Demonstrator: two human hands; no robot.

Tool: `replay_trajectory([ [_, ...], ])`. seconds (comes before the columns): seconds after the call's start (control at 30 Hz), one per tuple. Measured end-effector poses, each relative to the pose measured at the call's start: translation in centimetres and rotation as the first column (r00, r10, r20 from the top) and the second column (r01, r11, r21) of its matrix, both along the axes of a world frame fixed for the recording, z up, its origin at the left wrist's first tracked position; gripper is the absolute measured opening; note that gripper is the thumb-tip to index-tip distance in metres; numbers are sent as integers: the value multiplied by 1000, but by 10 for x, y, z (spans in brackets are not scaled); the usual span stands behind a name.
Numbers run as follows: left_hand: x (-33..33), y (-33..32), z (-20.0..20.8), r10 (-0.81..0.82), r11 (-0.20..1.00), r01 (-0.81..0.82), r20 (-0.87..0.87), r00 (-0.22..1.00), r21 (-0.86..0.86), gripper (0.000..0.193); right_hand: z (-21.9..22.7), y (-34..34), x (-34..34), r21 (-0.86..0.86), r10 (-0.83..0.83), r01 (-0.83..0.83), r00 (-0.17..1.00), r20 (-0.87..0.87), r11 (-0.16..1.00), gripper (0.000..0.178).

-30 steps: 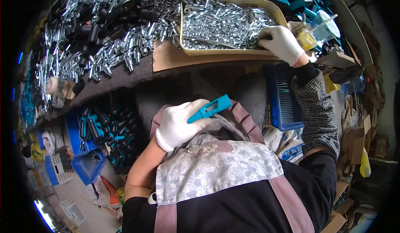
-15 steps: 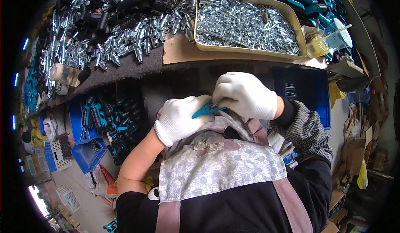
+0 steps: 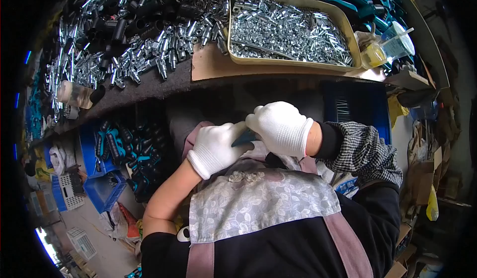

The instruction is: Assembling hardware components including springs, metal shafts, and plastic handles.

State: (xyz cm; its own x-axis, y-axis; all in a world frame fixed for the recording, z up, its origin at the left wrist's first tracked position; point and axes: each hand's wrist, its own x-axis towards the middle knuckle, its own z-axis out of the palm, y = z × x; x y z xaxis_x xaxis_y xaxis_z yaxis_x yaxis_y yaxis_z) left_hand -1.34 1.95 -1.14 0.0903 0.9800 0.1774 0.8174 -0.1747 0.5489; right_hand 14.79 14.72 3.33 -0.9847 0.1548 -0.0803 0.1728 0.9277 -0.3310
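Both my hands, in white knit gloves, meet over my lap below the bench edge. Between them is a slim teal part (image 3: 243, 138), largely covered by the gloves, so its full shape does not show. My left hand (image 3: 214, 146) is closed around it, with the thumb along the near side. My right hand (image 3: 279, 128) is closed too, its curled fingers against the top of the teal part and the left fingertips. Whatever the right fingers pinch is hidden beneath the glove.
On the bench ahead, a cream tray (image 3: 293, 65) holds small metal pieces. Metal fittings (image 3: 164, 54) and black tubes are heaped on its left, teal handles (image 3: 343, 2) on its right. A cup (image 3: 397, 42) stands beside the tray. Blue bins (image 3: 104, 191) sit low at left; another blue bin (image 3: 380, 114) is at right.
My right hand has moved down and turned over, with its back now upward. The teal part is more covered than before. My left hand stays near the same place.
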Motion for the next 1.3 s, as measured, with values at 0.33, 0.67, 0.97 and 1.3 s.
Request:
replay_trajectory([
  [0.33, 8, -5, -3, -5, 1000, 5, -7, 1000, 25, 36, 4, 15, 2, -290, -92, 141, 980, 176, 947, 24],
  [0.67, -1, -1, 21, -103, 989, 99, 37, 994, 109, 44, -19, 25, 10, -641, -121, 217, 974, 191, 736, 55],
  [0.97, -5, 6, 27, 106, 960, -163, 245, 964, 228, 51, 28, 126, -9, 126, -392, 506, 782, -484, 854, 19],
  [1.3, -6, 1, 24, 116, 969, -170, 279, 953, 177, 52, 4, 161, -12, 115, -387, 465, 830, -402, 878, 25],
])
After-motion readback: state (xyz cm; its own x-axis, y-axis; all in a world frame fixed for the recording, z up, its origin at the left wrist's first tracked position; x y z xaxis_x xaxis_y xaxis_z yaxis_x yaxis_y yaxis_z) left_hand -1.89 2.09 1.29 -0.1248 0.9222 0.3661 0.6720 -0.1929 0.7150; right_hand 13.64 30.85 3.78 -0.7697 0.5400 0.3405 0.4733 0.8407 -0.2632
